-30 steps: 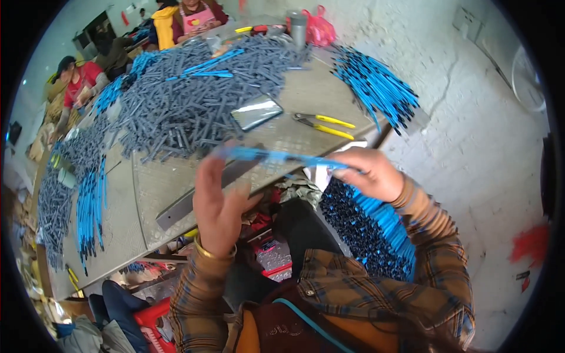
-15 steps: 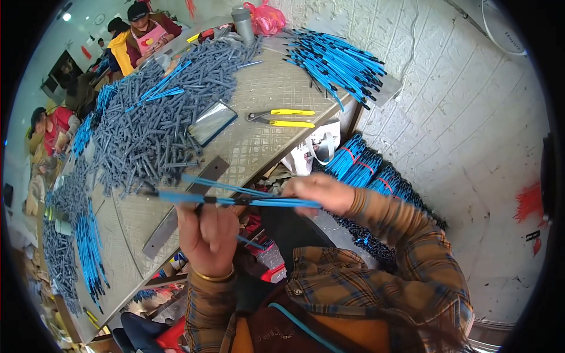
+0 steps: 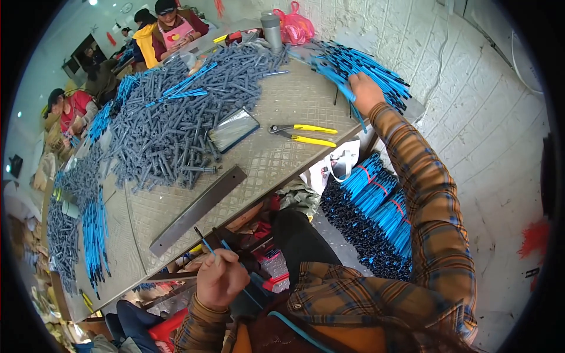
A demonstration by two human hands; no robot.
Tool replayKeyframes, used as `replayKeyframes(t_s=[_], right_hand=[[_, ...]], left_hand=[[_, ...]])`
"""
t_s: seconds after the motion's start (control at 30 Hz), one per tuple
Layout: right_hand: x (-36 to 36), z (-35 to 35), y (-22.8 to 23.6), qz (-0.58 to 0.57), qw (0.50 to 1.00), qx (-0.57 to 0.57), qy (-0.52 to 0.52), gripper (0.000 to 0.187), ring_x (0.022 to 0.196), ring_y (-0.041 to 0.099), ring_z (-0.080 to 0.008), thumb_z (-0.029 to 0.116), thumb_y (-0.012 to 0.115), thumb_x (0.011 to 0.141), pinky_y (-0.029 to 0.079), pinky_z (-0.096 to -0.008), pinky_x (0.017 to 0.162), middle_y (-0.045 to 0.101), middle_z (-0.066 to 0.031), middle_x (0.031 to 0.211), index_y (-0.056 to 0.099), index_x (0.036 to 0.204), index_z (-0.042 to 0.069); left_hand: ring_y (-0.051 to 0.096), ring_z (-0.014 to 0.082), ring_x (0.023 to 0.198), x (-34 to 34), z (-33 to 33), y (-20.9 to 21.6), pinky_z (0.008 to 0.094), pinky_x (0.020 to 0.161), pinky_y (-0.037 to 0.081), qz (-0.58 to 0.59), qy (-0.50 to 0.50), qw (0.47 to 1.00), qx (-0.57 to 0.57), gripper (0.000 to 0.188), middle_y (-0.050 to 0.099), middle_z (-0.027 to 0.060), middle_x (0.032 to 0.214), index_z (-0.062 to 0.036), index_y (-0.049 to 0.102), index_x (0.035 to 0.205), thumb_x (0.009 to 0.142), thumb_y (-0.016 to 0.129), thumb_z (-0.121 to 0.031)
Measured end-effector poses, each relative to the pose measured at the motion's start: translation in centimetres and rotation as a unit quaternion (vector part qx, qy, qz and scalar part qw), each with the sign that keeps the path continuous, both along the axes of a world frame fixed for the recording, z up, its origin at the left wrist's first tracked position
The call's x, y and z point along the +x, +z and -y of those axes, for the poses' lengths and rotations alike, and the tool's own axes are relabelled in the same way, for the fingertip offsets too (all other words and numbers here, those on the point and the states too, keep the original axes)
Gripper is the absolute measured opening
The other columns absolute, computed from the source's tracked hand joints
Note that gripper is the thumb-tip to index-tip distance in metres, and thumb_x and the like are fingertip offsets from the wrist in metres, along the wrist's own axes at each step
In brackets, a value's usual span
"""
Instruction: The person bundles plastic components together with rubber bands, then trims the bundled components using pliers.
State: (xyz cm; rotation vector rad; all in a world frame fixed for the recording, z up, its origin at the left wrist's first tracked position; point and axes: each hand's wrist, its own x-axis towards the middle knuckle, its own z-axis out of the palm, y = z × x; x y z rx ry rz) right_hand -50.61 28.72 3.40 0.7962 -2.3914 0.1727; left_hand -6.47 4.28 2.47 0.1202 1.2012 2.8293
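- One view, from the head, looking down on the bench [image 3: 276, 159]
- Many blue rods [image 3: 365, 70] already lie stacked at the far right corner of the bench, with more bundled on the floor; a big heap of grey plugs [image 3: 170, 123] sits unworked, so much appears left
- Right hand [image 3: 364, 93] reaches far out with the arm stretched, its grip closed on a few blue rods at the stack
- Left hand [image 3: 219, 279] stays low near the lap, fist closed on two thin blue rods [image 3: 212, 247] pointing up and away
- Yellow pliers [image 3: 303, 134] and a metal ruler [image 3: 197, 209] lie on the bench, untouched
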Motion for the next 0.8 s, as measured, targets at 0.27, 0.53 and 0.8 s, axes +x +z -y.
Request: replayKeyframes(t_s=[0.27,0.53,0.8], right_hand=[[1.9,1.4,3.0,0.227,0.950,-0.209,0.052,0.031,0.067,0.056,-0.0348,0.029,0.046,0.086,0.045,-0.0417,0.066,0.056,-0.0188,0.066,0.053,0.078,0.000],[20.4,0.5,2.6,0.569,0.729,-0.298,0.237,0.027,0.044,0.035,-0.0029,0.031,0.042,0.092,0.029,-0.0176,0.041,0.040,0.0055,0.055,0.047,0.074,0.011],[27.4,1.6,-0.3,0.509,0.742,-0.187,0.394,0.021,0.054,0.042,-0.0043,0.023,0.045,0.091,0.037,-0.0196,0.050,0.046,0.0027,0.066,0.049,0.099,0.004]], left_hand=[[0.053,0.0207,0.077,-1.4,-2.0,0.7,0.0304,0.070,0.042,0.030,0.098,0.994,0.050,0.031,0.052,0.0242,0.113,-0.0090,0.045,0.119,0.089,0.045,-0.017],[0.053,0.0207,0.096,-6.6,-0.5,1.8,0.0336,0.085,0.042,0.002,0.323,0.946,0.003,0.033,0.053,0.0134,0.109,-0.0062,0.042,0.117,0.087,0.052,-0.013],[0.056,0.0136,0.074,-9.6,-2.7,1.7,0.0234,0.071,0.045,-0.096,0.471,0.870,-0.113,0.027,0.058,0.0078,0.087,-0.0030,0.048,0.107,0.084,0.056,-0.013]])
